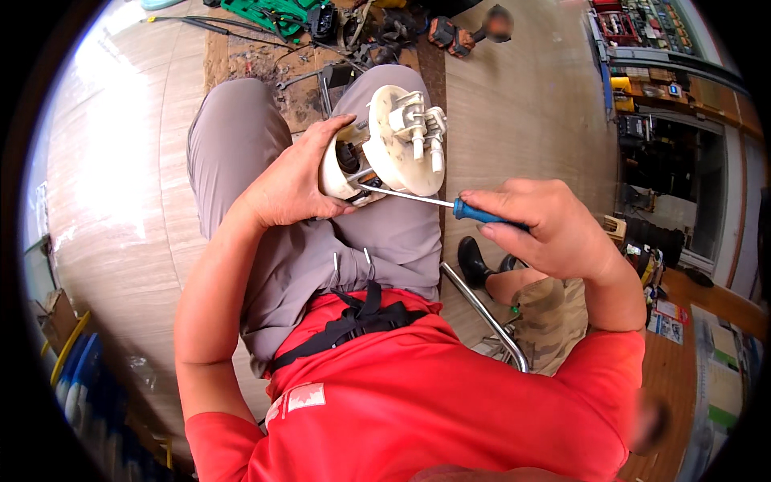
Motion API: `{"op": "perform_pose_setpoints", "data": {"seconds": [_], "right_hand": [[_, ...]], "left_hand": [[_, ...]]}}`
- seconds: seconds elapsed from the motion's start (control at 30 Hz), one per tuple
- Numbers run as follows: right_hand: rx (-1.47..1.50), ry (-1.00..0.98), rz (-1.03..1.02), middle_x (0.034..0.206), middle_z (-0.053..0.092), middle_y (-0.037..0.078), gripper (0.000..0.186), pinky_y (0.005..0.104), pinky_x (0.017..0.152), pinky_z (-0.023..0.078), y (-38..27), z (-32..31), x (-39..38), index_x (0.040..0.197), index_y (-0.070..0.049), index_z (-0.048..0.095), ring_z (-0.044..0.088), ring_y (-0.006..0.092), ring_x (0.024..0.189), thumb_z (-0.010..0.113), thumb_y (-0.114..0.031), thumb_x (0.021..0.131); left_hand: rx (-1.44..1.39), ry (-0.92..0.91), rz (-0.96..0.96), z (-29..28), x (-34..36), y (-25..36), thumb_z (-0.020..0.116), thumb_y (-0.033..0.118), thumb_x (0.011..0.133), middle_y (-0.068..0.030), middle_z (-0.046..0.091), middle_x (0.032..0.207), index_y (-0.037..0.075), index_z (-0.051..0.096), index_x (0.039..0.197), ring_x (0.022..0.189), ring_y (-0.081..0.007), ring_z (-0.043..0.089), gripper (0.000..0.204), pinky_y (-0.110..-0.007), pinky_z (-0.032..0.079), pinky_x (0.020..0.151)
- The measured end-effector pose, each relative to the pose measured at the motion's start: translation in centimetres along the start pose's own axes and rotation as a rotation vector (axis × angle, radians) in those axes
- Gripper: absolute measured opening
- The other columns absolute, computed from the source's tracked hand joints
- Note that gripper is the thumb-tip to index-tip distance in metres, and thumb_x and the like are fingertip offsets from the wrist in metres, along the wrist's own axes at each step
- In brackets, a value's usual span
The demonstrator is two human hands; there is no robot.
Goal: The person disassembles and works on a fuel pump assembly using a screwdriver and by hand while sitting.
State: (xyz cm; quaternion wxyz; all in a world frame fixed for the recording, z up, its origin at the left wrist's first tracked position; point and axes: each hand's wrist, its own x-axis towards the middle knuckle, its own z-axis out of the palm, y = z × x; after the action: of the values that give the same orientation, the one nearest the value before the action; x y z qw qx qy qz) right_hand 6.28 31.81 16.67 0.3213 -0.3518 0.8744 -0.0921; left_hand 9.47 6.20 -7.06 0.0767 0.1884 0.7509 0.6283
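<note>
My left hand (293,181) grips a cream plastic assembly (393,161) over my thighs, with fingers around its lower cup. Its round top flange carries several moulded stubs and tilts to the right, and a dark part shows inside. My right hand (546,225) is closed on a blue-handled screwdriver (472,210). The metal shaft reaches left beneath the flange, its tip at the cup's opening near a black piece; whether it touches that piece I cannot tell.
Beyond my knees, a dirty cardboard sheet (233,60) bears a green tool case (261,14), wrenches and an orange-black power tool (450,36). A chrome tube (490,317) and another person's booted leg (478,265) are at right, beside cluttered shelving (650,80) and a wooden desk (675,361).
</note>
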Motion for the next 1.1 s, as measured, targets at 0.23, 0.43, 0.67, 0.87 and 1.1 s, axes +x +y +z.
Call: {"op": "perform_pose_setpoints", "data": {"seconds": [0.23, 0.43, 0.67, 0.87, 1.1], "right_hand": [[0.116, 0.093, -0.044, 0.085, 0.066, 0.014, 0.039, 0.0341, 0.063, 0.049, 0.7, 2.0, -0.2, 0.123, -0.003, 0.066, 0.063, 0.0284, 0.070, 0.070, -0.006, 0.084], [0.159, 0.078, -0.021, 0.087, 0.067, 0.016, 0.038, 0.0380, 0.067, 0.051, 1.3, 2.3, -0.2, 0.123, -0.004, 0.066, 0.065, 0.0320, 0.075, 0.069, -0.011, 0.087], [0.200, 0.085, -0.070, 0.084, 0.066, 0.013, 0.039, 0.0343, 0.063, 0.049, 2.2, 2.4, -0.4, 0.124, -0.004, 0.067, 0.064, 0.0279, 0.070, 0.070, -0.006, 0.085], [0.217, 0.091, -0.083, 0.083, 0.066, 0.013, 0.038, 0.0343, 0.062, 0.049, 2.9, 2.9, -0.5, 0.123, -0.005, 0.067, 0.063, 0.0277, 0.069, 0.070, -0.006, 0.085], [0.230, 0.091, -0.103, 0.085, 0.067, 0.013, 0.038, 0.0336, 0.066, 0.050, 3.5, 2.8, -0.5, 0.123, -0.004, 0.067, 0.065, 0.0275, 0.073, 0.070, -0.005, 0.085]], "left_hand": [[-0.003, -0.020, -0.032, 0.0, 0.1, 0.4, 0.089, 0.013, 0.055, -0.0207, 0.047, 0.137, 0.003, 0.032, 0.147, 0.130, -0.0369, 0.047, 0.109, -0.040, 0.037, 0.112], [0.004, -0.023, -0.045, 0.0, 0.1, 0.6, 0.089, 0.014, 0.054, -0.0210, 0.047, 0.138, 0.002, 0.032, 0.147, 0.131, -0.0371, 0.046, 0.110, -0.040, 0.036, 0.113], [0.036, -0.020, -0.037, 0.1, 0.0, 0.6, 0.088, 0.015, 0.055, -0.0204, 0.047, 0.139, 0.002, 0.032, 0.148, 0.130, -0.0365, 0.047, 0.110, -0.040, 0.037, 0.112], [0.019, -0.027, -0.037, 0.2, 0.1, 0.6, 0.089, 0.015, 0.055, -0.0199, 0.048, 0.139, 0.003, 0.032, 0.148, 0.130, -0.0357, 0.047, 0.110, -0.039, 0.037, 0.112], [-0.006, -0.046, -0.083, 0.2, 0.3, 0.7, 0.088, 0.015, 0.054, -0.0200, 0.047, 0.141, 0.003, 0.032, 0.148, 0.132, -0.0359, 0.046, 0.110, -0.040, 0.035, 0.114]]}}
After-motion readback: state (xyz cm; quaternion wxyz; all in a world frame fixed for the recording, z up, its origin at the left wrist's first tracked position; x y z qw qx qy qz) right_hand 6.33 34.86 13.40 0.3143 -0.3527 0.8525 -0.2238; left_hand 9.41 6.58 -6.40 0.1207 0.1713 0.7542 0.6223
